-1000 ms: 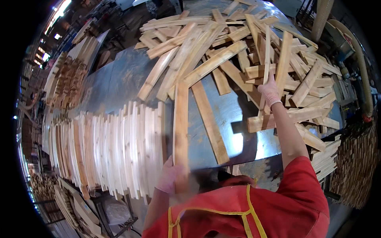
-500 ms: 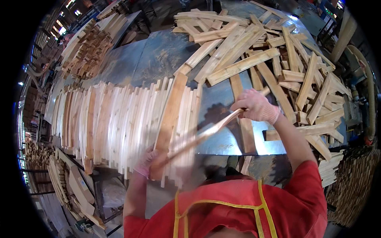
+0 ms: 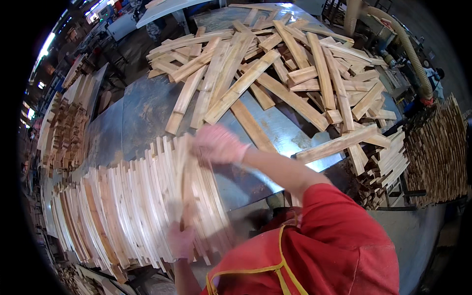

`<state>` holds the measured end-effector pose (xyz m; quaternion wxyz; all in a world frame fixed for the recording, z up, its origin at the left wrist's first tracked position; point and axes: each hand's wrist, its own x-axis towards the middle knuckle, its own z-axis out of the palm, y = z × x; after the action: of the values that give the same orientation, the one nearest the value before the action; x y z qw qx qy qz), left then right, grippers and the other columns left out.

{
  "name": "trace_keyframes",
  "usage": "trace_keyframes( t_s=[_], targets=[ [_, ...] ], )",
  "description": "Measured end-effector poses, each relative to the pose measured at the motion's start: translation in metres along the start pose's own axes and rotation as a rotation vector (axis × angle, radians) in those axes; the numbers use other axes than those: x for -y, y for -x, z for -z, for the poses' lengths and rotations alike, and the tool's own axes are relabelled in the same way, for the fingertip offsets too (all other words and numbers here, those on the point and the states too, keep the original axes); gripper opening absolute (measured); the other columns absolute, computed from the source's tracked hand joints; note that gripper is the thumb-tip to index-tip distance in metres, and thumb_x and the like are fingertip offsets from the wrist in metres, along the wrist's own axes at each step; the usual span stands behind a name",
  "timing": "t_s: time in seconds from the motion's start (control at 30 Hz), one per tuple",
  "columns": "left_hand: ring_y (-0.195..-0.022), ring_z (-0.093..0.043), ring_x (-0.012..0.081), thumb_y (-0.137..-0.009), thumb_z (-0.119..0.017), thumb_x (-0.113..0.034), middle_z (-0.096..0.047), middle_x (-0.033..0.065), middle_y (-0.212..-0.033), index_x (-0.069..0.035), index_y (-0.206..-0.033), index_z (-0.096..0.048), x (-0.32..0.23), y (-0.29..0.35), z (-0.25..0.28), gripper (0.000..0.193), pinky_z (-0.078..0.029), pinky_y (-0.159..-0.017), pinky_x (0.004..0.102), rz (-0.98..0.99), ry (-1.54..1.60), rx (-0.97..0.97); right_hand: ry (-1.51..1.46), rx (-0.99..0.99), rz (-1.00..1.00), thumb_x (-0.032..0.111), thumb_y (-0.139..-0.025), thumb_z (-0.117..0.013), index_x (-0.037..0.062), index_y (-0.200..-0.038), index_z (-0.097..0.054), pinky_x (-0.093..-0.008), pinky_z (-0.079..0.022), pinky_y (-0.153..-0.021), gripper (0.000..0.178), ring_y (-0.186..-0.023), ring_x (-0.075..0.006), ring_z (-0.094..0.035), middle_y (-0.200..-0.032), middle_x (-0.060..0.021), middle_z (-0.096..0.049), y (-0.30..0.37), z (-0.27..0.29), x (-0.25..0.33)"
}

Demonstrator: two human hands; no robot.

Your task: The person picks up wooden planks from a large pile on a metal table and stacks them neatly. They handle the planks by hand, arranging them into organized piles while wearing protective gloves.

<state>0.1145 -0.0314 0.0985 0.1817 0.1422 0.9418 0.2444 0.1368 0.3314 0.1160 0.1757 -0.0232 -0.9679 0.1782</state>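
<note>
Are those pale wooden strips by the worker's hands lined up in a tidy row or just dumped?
Lined up: the pale strips stand side by side on edge in one row, unlike the loose heap behind.

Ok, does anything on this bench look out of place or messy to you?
The loose heap of wooden slats on the far side of the metal table lies crisscrossed at all angles, some overhanging the right edge. The near row of curved slats stands orderly, and both hands are on it. Nothing looks broken.
</note>
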Motion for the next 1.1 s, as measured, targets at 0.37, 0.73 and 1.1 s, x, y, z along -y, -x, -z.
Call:
trace_keyframes(
  t_s=[0.37, 0.73, 1.1],
  targets=[
    [-0.084, -0.069, 0.0396, -0.084, -0.076, -0.025, -0.070, 0.0246, -0.090, 0.004, -0.099, -0.068, 0.036, -0.016, -0.031, 0.033, -0.052, -0.076, 0.0504, 0.074, -0.223, -0.295, 0.565, -0.114, -1.263, 0.022, -0.091, -0.070, 0.0062, -0.151, -0.044, -0.0501, -0.050, -0.108, 0.067, -0.131, -0.0407, -0.060, -0.139, -0.0241, -0.062, 0.194, 0.140, -0.332],
    [-0.111, -0.070, 0.0480, -0.085, -0.071, -0.042, -0.073, 0.0310, -0.112, 0.001, -0.118, -0.071, 0.024, -0.016, -0.007, 0.054, -0.054, -0.095, 0.0517, 0.399, -0.018, -0.089, -0.729, 0.242, -0.703, 0.026, -0.094, -0.075, 0.0110, -0.154, -0.047, -0.0405, -0.060, -0.077, 0.068, -0.087, -0.0302, -0.072, -0.105, -0.0172, -0.071, 0.098, 0.078, -0.192],
    [-0.111, -0.071, 0.0424, -0.088, -0.074, -0.042, -0.072, 0.0289, -0.116, 0.000, -0.135, -0.056, 0.004, -0.050, 0.018, 0.066, -0.054, -0.096, 0.0506, 0.093, 0.031, -0.296, -0.702, 1.268, -0.159, 0.040, -0.092, -0.076, -0.0036, -0.153, -0.045, -0.0395, -0.052, -0.103, 0.081, -0.118, -0.0274, -0.067, -0.124, -0.0187, -0.073, -0.005, -0.159, 0.156]
  ],
)
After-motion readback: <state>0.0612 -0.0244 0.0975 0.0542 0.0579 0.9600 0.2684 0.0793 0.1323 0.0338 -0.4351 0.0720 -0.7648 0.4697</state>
